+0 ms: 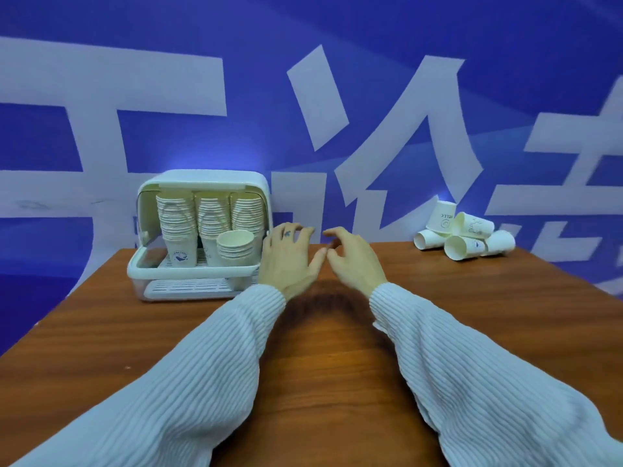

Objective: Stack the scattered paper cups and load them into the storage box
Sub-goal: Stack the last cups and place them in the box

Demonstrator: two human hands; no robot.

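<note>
A white storage box (pixel 188 269) stands at the table's back left with its lid raised. Inside it are three tall stacks of paper cups (pixel 210 219) and a short stack (pixel 235 247) in front. Several loose paper cups (pixel 464 232) lie in a heap at the back right of the table. My left hand (pixel 288 257) hovers just right of the box, fingers spread and holding nothing. My right hand (pixel 354 257) is beside it, fingers loosely curved and holding nothing. Both hands are far from the loose heap.
The brown wooden table (pixel 320 365) runs from the near edge to a blue wall with large white characters (pixel 387 129). White ribbed sleeves cover both forearms.
</note>
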